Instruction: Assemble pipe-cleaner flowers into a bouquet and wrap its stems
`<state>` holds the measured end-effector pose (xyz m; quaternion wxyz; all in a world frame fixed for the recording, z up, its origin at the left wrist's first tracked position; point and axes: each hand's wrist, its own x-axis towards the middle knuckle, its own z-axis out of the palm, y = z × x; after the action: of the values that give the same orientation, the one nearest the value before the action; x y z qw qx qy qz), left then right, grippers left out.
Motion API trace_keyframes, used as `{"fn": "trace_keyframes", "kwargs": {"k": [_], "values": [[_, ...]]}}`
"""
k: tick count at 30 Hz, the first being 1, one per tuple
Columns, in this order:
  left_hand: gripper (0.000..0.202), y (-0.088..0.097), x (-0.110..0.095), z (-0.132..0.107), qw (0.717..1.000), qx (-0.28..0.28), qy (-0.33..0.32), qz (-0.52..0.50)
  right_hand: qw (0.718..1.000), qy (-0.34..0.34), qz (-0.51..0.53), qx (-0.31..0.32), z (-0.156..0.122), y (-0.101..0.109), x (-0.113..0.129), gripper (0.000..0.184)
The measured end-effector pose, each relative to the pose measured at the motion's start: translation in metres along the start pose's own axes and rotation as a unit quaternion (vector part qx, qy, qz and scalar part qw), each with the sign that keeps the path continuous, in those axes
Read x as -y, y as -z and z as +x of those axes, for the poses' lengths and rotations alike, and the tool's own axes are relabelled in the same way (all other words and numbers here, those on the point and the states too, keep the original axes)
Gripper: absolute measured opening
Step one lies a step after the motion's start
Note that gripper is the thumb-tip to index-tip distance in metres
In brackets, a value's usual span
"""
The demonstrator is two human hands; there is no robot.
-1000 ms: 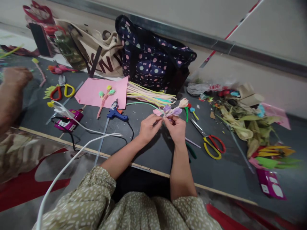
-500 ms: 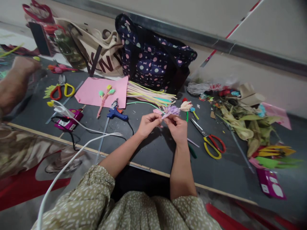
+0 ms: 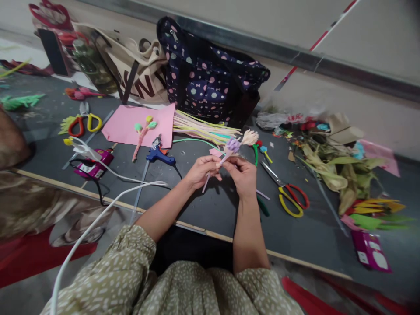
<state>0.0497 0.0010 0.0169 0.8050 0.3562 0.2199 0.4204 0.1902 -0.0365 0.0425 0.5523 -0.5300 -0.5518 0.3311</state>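
Note:
Over the dark mat (image 3: 213,210), my left hand (image 3: 202,170) and my right hand (image 3: 243,174) meet, both closed on a small purple craft flower (image 3: 232,145) with a pale thin stem. The flower head points up and away from me, and the stem slants down below my left fingers. Just beyond it lie a cream flower (image 3: 250,137) and small red and blue ones on green stems. A blue glue gun (image 3: 159,155) rests to the left of my left hand. Red and yellow scissors (image 3: 288,197) lie to the right of my right hand.
A pink sheet (image 3: 131,124) with a pastel stem lies at the back left, next to a bundle of pale pipe cleaners (image 3: 203,129). A dotted navy bag (image 3: 210,83) and a canvas tote (image 3: 138,74) stand behind. Dried husks (image 3: 331,168) pile up at right. Another person's arm (image 3: 11,144) shows at left.
The purple flower's petals have closed into a tighter head and it now stands more upright, its stem showing below my left hand. The other person's arm at left has drawn back and down.

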Motion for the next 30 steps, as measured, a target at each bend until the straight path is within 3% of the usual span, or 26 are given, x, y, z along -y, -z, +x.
{"fn": "trace_keyframes", "kwargs": {"k": [10,16,19,26,30], "values": [[0.026,0.001,0.0,0.0,0.993,0.06,0.072,-0.065,0.999,-0.026,0.04,-0.008,-0.002,-0.004,-0.003,0.013],[0.029,0.002,-0.001,0.0,0.99,0.063,0.096,-0.08,0.996,-0.052,0.072,-0.001,-0.001,-0.006,-0.008,0.017],[0.03,0.001,0.0,0.0,0.992,0.055,0.091,-0.067,0.995,-0.057,0.071,-0.026,0.0,-0.005,-0.012,0.017],[0.035,-0.001,0.007,-0.001,0.993,-0.045,-0.054,0.092,0.997,-0.037,0.013,-0.073,0.002,-0.004,-0.009,0.018],[0.026,-0.002,0.008,-0.003,0.941,-0.096,-0.181,0.269,0.996,-0.038,-0.01,-0.076,0.002,-0.004,-0.009,0.019]]}}
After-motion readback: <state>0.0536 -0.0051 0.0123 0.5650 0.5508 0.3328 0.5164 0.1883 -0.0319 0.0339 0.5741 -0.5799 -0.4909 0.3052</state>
